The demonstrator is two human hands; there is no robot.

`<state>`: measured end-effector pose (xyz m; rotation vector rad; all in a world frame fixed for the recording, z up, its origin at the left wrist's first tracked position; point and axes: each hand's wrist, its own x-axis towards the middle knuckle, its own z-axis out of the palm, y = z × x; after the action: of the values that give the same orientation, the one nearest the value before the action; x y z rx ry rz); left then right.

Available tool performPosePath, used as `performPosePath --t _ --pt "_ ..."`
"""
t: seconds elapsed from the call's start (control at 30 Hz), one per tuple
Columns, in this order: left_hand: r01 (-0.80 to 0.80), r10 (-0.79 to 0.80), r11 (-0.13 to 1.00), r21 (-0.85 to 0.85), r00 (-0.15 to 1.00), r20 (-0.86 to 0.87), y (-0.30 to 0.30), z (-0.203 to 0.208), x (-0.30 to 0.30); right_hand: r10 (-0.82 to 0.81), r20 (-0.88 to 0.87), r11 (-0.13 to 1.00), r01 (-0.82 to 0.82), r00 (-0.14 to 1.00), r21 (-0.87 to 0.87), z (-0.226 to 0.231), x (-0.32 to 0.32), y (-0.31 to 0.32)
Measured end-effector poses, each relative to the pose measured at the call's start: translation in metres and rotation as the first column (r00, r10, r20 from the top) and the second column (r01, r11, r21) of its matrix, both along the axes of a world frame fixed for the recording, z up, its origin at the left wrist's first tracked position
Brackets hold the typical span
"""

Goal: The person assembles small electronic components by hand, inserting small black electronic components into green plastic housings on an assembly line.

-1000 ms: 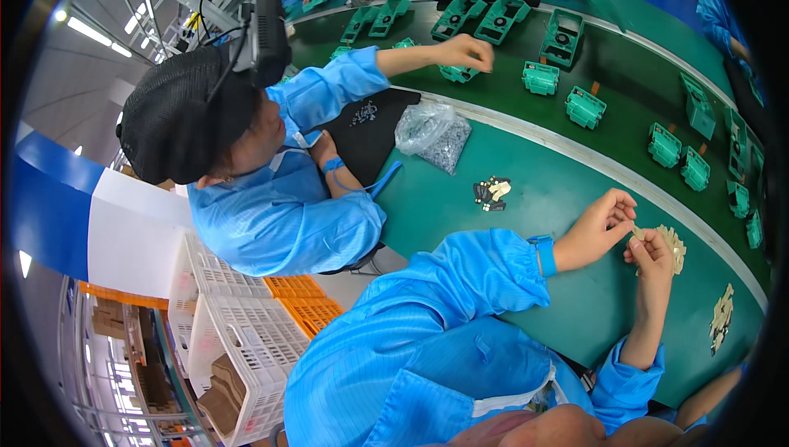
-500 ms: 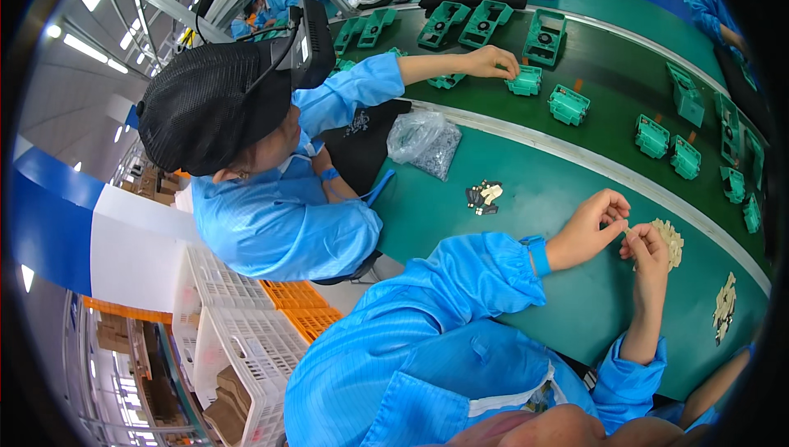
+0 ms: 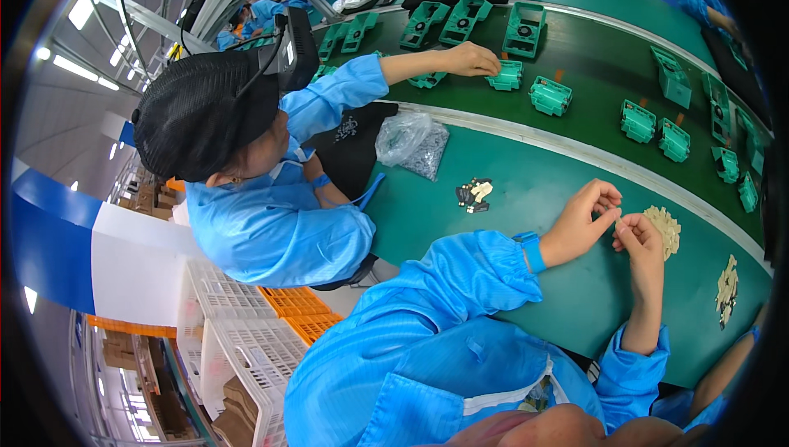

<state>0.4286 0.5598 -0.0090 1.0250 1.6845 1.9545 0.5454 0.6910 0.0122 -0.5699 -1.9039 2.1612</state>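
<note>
Over the green tabletop, my left hand and my right hand meet fingertip to fingertip, both pinched. Whatever small part lies between them is mostly hidden by the fingers. Just right of my right hand is a pile of flat cream-coloured pieces. Farther right rests another heap of cream and dark pieces. Left of my left hand sits a small cluster of black and cream pieces.
Green plastic housings stand along the dark green belt beyond the table's pale rail. At left, a co-worker's hand touches one housing. A clear bag of small parts lies near that person. White crates stand at lower left.
The view has shifted slightly, and most things appear a little farther left. My hands remain pinched together, with the fingers slightly rearranged. The co-worker's hand stays by the same housing.
</note>
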Motion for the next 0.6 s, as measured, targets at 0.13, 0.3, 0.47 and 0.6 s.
performPosePath --t 0.13,0.3,0.47,0.6 --pt "-0.02 0.021 0.999 0.029 0.999 -0.039 0.005 0.0 0.005 0.0 -0.005 1.0 0.0 1.0 0.003 0.001 0.009 0.003" --pt "-0.088 0.088 0.996 0.023 0.996 0.0 0.001 0.002 0.0 -0.005 -0.031 1.0 0.005 1.0 0.01 -0.002 -0.001 0.001" --pt "-0.151 0.146 0.988 -0.03 0.982 -0.118 0.002 0.0 -0.014 -0.159 -0.035 0.983 0.155 0.987 -0.095 -0.008 -0.006 0.012" --pt "-0.135 0.119 0.989 -0.057 0.968 -0.223 0.0 0.011 -0.009 -0.214 -0.032 0.966 0.207 0.976 -0.153 -0.007 -0.007 0.009"
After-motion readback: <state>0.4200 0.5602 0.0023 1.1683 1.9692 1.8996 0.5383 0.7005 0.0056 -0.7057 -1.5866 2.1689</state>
